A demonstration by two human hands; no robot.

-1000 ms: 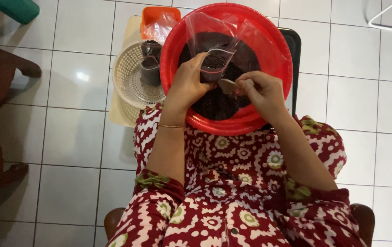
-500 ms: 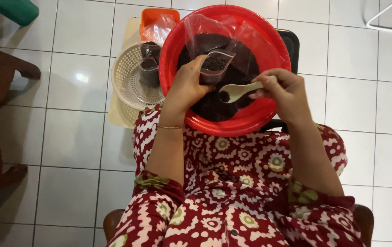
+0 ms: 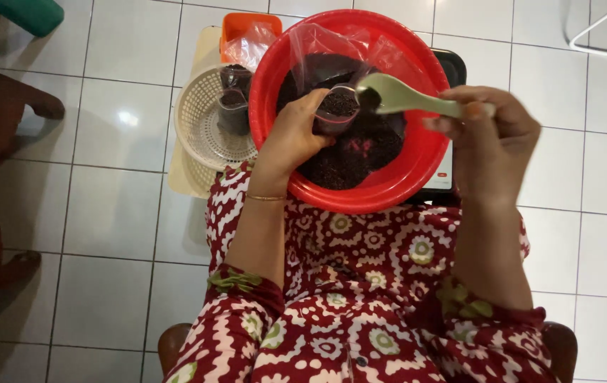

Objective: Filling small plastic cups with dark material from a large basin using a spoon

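Small clear plastic pouch [image 3: 336, 110], part-filled with dark grains, mouth open, held in the left grip [image 3: 295, 135] over the red basin [image 3: 388, 188]. Larger clear bag [image 3: 332, 50] just beyond that grip, inside the basin. Left of it: more dark-filled pouches [image 3: 232, 99] in the cream basket [image 3: 200, 135]; crumpled clear bag [image 3: 246, 46] in the orange tub [image 3: 236, 21].

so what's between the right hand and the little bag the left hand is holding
In the head view, the pale green spoon spans it: handle in the right hand, bowl of dark grains at the mouth of the small clear bag.

the white tile floor [image 3: 105, 206] is holding a cream board [image 3: 188, 170], and a white basket [image 3: 208, 128] is sitting on it.
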